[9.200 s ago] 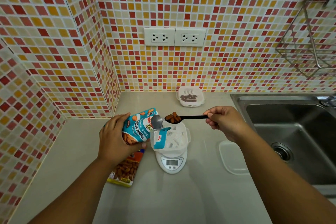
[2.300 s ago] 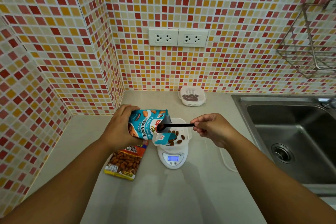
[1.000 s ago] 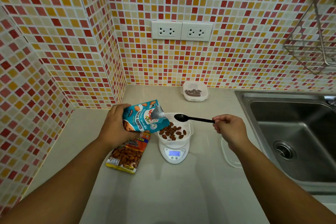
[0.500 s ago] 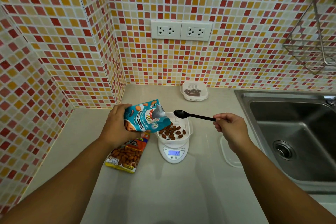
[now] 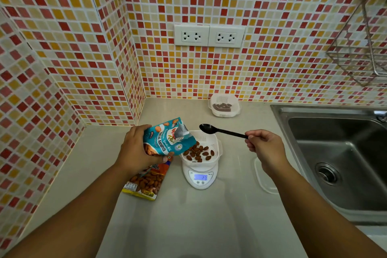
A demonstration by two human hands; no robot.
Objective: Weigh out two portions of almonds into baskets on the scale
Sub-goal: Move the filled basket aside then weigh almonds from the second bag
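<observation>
Already a scatter of almonds (image 5: 198,152) lies in the white basket (image 5: 217,144) on the scale (image 5: 200,178), whose lit display is too blurred to read. Overshoot looks like the main risk: the blue almond bag (image 5: 167,139), clasped in the left hand (image 5: 136,151) left of the basket, tilts its open mouth over the rim and could spill. The right hand (image 5: 263,148), right of the basket, pinches an empty black spoon (image 5: 217,130) above its far edge. A second basket (image 5: 224,105) sits beyond.
</observation>
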